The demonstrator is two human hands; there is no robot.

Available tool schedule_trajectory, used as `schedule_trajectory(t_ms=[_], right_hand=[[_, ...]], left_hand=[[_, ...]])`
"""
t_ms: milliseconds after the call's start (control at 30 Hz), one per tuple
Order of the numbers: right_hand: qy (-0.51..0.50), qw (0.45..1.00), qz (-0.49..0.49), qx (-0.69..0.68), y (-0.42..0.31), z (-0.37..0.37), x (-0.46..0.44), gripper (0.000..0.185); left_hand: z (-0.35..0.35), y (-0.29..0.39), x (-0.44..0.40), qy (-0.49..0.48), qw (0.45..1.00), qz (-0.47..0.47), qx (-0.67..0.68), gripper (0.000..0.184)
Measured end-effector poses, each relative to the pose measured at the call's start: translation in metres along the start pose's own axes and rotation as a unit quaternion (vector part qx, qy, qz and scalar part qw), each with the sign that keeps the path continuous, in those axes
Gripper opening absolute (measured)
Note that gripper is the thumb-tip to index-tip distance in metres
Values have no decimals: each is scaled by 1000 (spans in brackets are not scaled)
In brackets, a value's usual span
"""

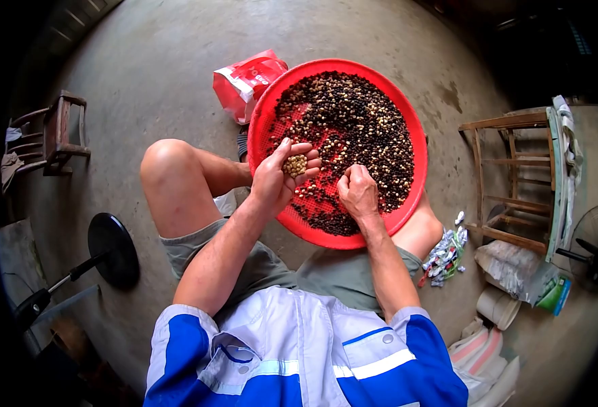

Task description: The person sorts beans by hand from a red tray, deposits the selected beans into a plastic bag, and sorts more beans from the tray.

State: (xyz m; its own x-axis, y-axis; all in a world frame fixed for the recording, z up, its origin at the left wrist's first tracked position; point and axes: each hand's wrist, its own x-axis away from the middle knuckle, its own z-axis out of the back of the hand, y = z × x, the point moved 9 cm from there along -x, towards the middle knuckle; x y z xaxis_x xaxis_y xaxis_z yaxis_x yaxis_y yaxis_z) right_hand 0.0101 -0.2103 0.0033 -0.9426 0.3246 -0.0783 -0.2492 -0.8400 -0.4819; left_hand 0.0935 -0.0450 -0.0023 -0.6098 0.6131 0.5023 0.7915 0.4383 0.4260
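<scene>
A round red sieve-like tray rests by my knees, strewn with a mix of dark and pale beans. My left hand is over the tray's left side, palm up and cupped around a small heap of pale beans. To its right, my right hand is low over the mixed beans, its fingers curled together in a pinch. Whatever sits between those fingertips is hidden. Part of the tray's meshed red bottom shows between and around the hands.
A red and white bag stands behind the tray. On the right are a wooden frame, a fan, a white bucket and a pile of wrappers. A wooden chair and a black round base are left.
</scene>
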Motion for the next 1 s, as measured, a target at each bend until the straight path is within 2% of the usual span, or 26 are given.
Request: schedule_trajectory(t_ms=[233,600,700,1000], right_hand=[[-58,989,58,-122,-45,-12,9,6],[-72,997,-10,-12,-47,-43,14,11],[-128,991,-10,34,-50,-51,12,9],[-92,989,41,-112,-52,-28,12,11]], left_hand=[[0,0,-1,1,1000,-5,2,50],[1,2,0,2,1000,-12,-7,50],[0,3,1,3,1000,-13,-5,50],[-1,4,0,0,1000,-19,-9,50]])
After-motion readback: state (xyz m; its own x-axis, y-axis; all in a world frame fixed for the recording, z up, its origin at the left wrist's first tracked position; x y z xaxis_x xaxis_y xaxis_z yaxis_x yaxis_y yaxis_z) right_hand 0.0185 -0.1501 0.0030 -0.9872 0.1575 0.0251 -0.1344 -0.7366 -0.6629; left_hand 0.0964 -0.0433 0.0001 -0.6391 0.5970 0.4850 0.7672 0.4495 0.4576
